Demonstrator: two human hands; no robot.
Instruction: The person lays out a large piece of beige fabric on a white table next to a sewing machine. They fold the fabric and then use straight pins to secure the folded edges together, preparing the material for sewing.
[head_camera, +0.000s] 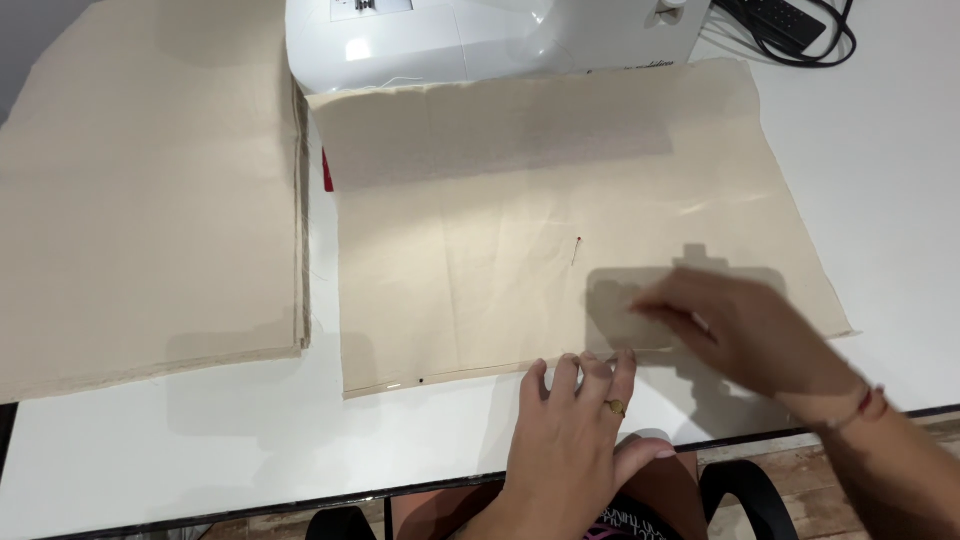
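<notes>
Left grip (575, 420) spread flat on matte beige cloth (520, 230); right grip (740, 335) blurred, unclear.

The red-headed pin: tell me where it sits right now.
In the head view, the red-headed pin is stuck in the beige fabric panel, right of its centre, just above the right hand and below the white sewing machine.

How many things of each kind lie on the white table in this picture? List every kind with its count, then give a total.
Beige fabric pieces: 2, a folded stack and a flat piece
Sewing machine: 1
Red-headed pin: 1
Black cable bundle: 1
Hands on the flat piece: 2, left hand, right hand
Total: 7
</notes>
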